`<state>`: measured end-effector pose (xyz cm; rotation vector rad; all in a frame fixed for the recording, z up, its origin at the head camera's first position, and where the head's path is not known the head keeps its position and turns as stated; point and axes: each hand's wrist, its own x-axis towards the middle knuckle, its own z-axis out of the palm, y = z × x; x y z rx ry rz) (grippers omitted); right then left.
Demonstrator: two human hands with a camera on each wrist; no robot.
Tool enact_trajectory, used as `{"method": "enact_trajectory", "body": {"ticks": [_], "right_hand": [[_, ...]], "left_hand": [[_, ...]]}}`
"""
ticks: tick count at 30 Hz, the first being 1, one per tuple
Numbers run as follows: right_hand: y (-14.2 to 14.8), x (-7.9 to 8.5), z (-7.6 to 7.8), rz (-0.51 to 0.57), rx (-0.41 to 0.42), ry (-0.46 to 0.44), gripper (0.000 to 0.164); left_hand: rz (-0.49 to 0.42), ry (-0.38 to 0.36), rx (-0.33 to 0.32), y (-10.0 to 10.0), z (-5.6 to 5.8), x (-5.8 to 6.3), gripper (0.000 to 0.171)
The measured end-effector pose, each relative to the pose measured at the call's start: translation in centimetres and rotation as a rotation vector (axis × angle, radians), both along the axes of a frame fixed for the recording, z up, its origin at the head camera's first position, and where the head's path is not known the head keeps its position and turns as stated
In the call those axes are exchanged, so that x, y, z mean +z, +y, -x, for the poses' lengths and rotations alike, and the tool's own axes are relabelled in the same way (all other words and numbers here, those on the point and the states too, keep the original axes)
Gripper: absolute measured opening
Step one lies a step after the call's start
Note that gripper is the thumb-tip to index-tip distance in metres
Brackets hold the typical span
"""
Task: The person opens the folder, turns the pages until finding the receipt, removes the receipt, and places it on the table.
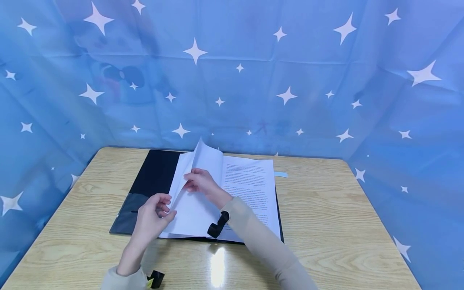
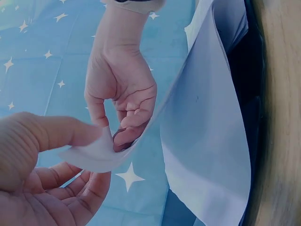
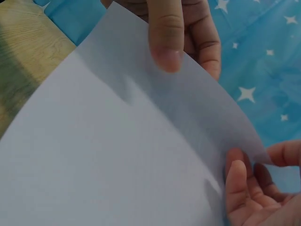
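Observation:
A white sheet of paper (image 1: pixel 207 159) stands raised from an open black folder (image 1: pixel 154 173) holding a stack of printed pages (image 1: pixel 246 189). My right hand (image 1: pixel 204 186) pinches the sheet's outer edge between thumb and fingers, as the left wrist view also shows. Lower down, near the sheet's corner, is my left hand (image 1: pixel 154 213). Its thumb (image 3: pixel 167 52) lies over one face of the sheet and its fingers (image 2: pixel 70 188) are behind it. A gap shows between that thumb and the fingers in the head view.
The folder lies on a wood-grain table (image 1: pixel 319 217). A pale blue tab (image 1: pixel 280 174) sticks out at the right side of the pages. Behind the table hangs a blue curtain (image 1: pixel 239 92) with white stars.

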<state>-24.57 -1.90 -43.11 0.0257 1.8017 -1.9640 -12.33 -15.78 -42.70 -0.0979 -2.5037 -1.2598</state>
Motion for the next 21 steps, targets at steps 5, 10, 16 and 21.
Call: {"method": "enact_trajectory", "body": {"ticks": [5,10,16,21], "right_hand": [[-0.20,-0.14,-0.11,0.015,0.002,-0.009,0.013],[-0.15,-0.24,-0.15,0.045,0.017,-0.028,0.012],[-0.01,-0.17,-0.24,0.097,0.047,-0.037,0.009],[0.40,-0.22,-0.30,0.103,0.056,-0.048,0.008]], "left_hand": [[0.026,-0.038,0.030,-0.05,0.01,-0.11,0.024],[0.043,-0.025,0.056,-0.08,-0.01,-0.18,0.021],[0.053,0.020,0.078,-0.11,0.07,-0.37,0.021],[0.049,-0.001,0.080,-0.27,0.30,-0.77,0.020]]}}
